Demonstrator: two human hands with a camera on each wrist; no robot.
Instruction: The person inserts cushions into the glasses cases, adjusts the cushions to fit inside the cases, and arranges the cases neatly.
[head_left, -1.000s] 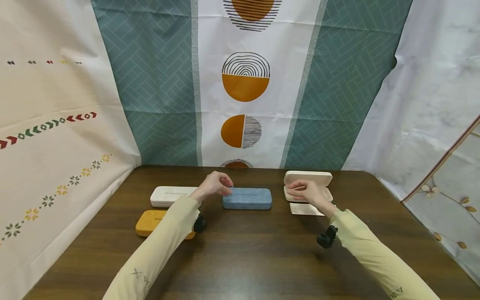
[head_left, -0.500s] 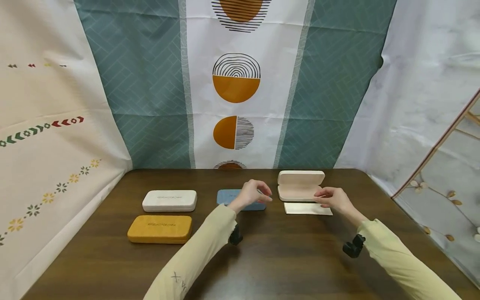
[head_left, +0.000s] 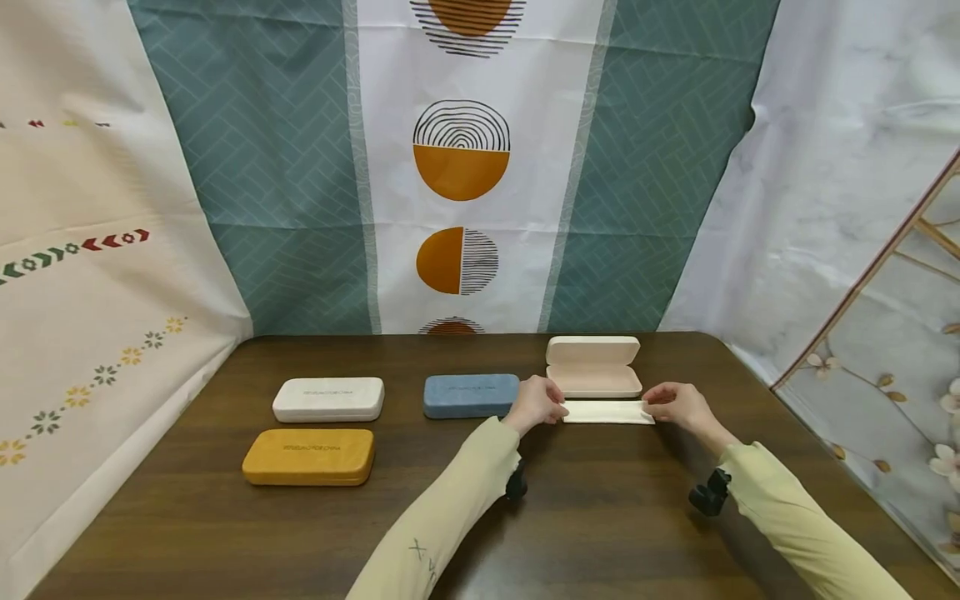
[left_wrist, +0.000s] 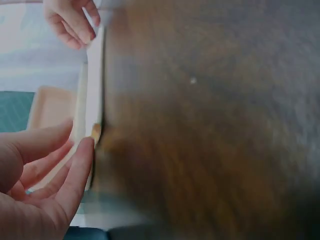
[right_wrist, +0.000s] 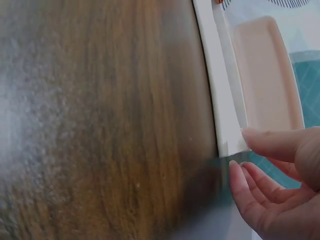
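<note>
A folded cream cloth (head_left: 608,412) lies in front of an open white glasses case (head_left: 595,382) with a pale pink lining. My left hand (head_left: 536,402) is at the cloth's left end. In the left wrist view its index fingertip (left_wrist: 86,145) touches that end, and the thumb stands apart from it. My right hand (head_left: 678,407) is at the opposite end. The right wrist view has its thumb (right_wrist: 265,142) touching the cloth's corner, with a gap between thumb and index finger.
A blue glasses case (head_left: 471,395) lies just left of my left hand. Farther left are a white case (head_left: 328,399) and a yellow case (head_left: 308,457), both closed. Hanging fabric (head_left: 300,208) borders the dark wooden table (head_left: 600,517) at the back and sides.
My left hand has moved right, from over the blue case to the cloth's left end. The right hand has moved from the open case to the cloth's right end. The view has shifted right.
</note>
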